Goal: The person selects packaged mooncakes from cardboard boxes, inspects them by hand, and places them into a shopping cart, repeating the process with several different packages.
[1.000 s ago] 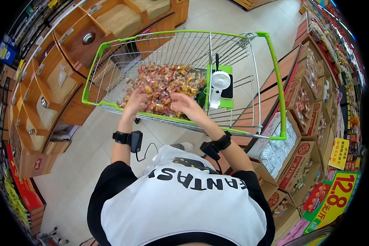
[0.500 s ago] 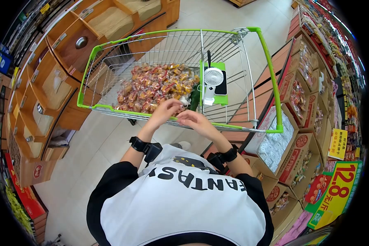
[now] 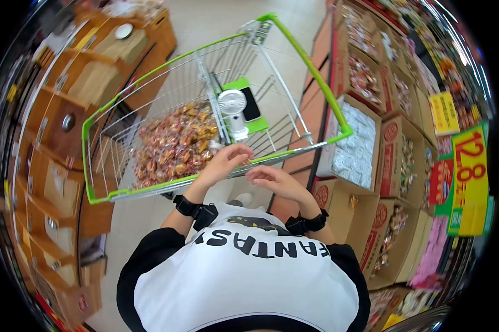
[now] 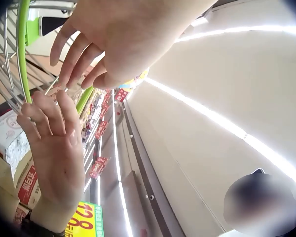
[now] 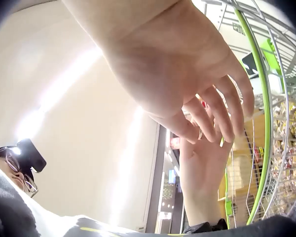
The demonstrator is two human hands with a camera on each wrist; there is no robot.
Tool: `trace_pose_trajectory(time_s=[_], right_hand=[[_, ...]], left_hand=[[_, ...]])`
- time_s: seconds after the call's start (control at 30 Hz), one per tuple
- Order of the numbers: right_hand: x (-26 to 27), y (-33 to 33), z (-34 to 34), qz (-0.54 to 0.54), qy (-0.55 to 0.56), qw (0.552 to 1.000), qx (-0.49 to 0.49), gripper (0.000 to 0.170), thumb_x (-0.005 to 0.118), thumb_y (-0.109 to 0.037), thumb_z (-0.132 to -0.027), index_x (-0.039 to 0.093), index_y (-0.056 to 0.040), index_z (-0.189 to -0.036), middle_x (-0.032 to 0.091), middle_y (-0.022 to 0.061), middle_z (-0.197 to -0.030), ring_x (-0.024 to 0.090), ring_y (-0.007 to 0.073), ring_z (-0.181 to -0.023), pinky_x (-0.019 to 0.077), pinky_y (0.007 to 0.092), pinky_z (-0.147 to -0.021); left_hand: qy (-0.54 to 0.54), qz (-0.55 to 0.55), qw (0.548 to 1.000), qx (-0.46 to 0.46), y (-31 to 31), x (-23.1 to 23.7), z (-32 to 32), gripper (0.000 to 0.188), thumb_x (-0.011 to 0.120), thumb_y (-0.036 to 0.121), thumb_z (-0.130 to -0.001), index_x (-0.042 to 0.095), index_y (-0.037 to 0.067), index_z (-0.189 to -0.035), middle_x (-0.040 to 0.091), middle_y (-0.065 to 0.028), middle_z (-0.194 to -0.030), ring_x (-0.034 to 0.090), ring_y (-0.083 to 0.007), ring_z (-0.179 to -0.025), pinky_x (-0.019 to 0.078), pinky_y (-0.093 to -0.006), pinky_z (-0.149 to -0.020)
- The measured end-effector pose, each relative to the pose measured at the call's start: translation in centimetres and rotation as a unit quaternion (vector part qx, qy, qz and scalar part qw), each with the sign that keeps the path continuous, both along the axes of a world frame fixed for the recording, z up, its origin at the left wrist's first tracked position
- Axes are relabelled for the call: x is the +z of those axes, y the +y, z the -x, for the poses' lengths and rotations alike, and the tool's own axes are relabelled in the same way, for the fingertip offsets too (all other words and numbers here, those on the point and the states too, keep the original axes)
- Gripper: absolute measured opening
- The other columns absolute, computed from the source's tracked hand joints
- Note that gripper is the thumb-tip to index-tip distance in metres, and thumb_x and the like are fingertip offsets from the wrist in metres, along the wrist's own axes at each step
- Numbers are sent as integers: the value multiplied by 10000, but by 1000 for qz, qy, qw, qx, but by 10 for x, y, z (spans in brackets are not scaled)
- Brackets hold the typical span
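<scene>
My left hand (image 3: 223, 165) hovers by the near green rim of a shopping cart (image 3: 172, 180), fingers loosely bent and holding nothing. Just to its right, my right hand (image 3: 276, 181) is also empty, its fingers relaxed and pointing toward the left one. In the left wrist view the left hand (image 4: 118, 39) is above the right hand (image 4: 56, 148); the right wrist view has the right hand (image 5: 182, 69) in front. Many wrapped snacks (image 3: 175, 144) fill part of the cart. A white fan (image 3: 232, 103) and a black phone (image 3: 251, 104) lie on a green panel (image 3: 257, 125).
Wooden display bins (image 3: 61, 182) line the left side. On the right stand cardboard boxes (image 3: 356, 221) of packaged goods, white packets (image 3: 353, 145) and a yellow-and-red price sign (image 3: 470, 180). Pale floor (image 3: 197, 22) shows beyond the cart.
Both hands have come back from over the snacks to the near rim, close together. The cart appears turned and shifted left in the head view, with the shelves shifted too.
</scene>
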State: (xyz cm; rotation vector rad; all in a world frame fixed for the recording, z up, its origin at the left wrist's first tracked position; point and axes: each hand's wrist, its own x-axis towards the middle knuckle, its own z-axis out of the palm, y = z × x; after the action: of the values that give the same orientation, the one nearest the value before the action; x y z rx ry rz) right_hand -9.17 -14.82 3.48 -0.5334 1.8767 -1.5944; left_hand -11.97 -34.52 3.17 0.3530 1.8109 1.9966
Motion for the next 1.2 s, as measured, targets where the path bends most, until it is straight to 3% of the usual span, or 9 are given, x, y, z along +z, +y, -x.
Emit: trace_pose_trajectory(time_s=[0.07,0.47,0.8,1.2], right_hand=[[5,12,-8,8,1,999,-35,241,511,-166,-840,512,-40,-1045,573,52,-939,537,117,-883,422,264,-773],[12,84,-69,21,23,964,-266,266,497,-172,-853,497,-39,-1083,562,73,-1001,530,141,-938,413,268,-803],[11,130,-150,18,49,866,-498,254,507,-151,-840,511,-29,-1062,568,65,-940,518,128,-902,412,263,-795],[26,164,-248,-20,50,780,-624,259,483,-143,-858,494,-29,-1089,551,54,-972,505,115,-941,387,248,-834]], left_hand=[[24,40,998,-49,14,4,5,193,451,92,-830,536,4,-979,567,-61,-893,524,-128,-831,422,-257,-756],[-25,-6,964,-266,118,3,19,181,437,75,-847,516,-3,-990,560,-66,-907,528,-128,-823,426,-253,-762],[-11,3,911,-413,195,6,-4,174,435,94,-846,532,4,-960,587,-71,-888,550,-133,-814,431,-246,-748],[16,-24,847,-531,265,16,-33,175,431,83,-834,528,-4,-952,583,-88,-862,557,-149,-780,441,-257,-740]])
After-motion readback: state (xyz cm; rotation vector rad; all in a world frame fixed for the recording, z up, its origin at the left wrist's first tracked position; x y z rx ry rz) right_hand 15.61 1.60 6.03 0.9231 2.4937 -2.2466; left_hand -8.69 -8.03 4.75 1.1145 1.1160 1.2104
